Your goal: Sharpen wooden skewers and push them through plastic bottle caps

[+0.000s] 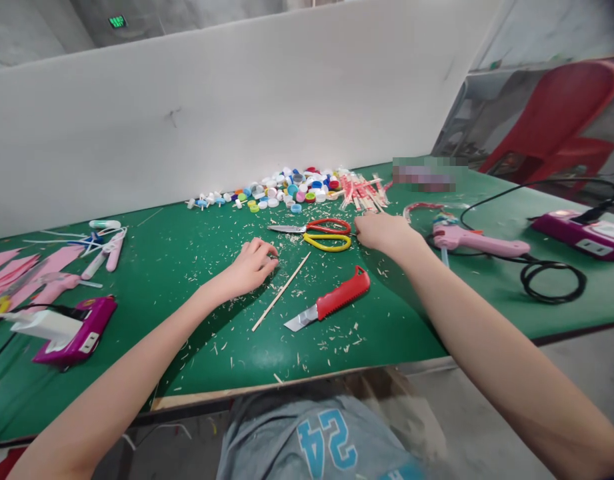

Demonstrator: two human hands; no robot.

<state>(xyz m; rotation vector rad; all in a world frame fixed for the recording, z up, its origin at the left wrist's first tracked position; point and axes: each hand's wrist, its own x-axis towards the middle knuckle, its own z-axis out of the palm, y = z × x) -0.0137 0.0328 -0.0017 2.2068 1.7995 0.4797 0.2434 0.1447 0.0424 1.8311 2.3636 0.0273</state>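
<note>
Our left grip (253, 268) rests on the green table (411, 320) with its fingers loosely curled and nothing pinched between them, just beside the upper end of a thin wooden stick (281, 291) that lies slanted across the surface. Our right grip (384, 233) sits farther along, its fingers lightly together and empty, and its fingertips (359, 225) are right at the red and yellow handles of a pair of scissors (327, 235), though we cannot tell whether they touch. The scissors lie flat, their blades pointing toward our left grip. Just below them, a utility knife with a red handle (343, 293) lies near the stick, blade exposed, and pale wood shavings (331, 343) are scattered all around. Farther ahead, a heap of plastic bottle caps (281, 190) lies along a white board (187, 120), beside a pile of red-marked wooden sticks (361, 190). To our right are a pink hot glue gun (479, 239) and a magenta power strip (579, 233); to our left lie pink cut pieces (17, 273) and another magenta power strip (74, 330)
</note>
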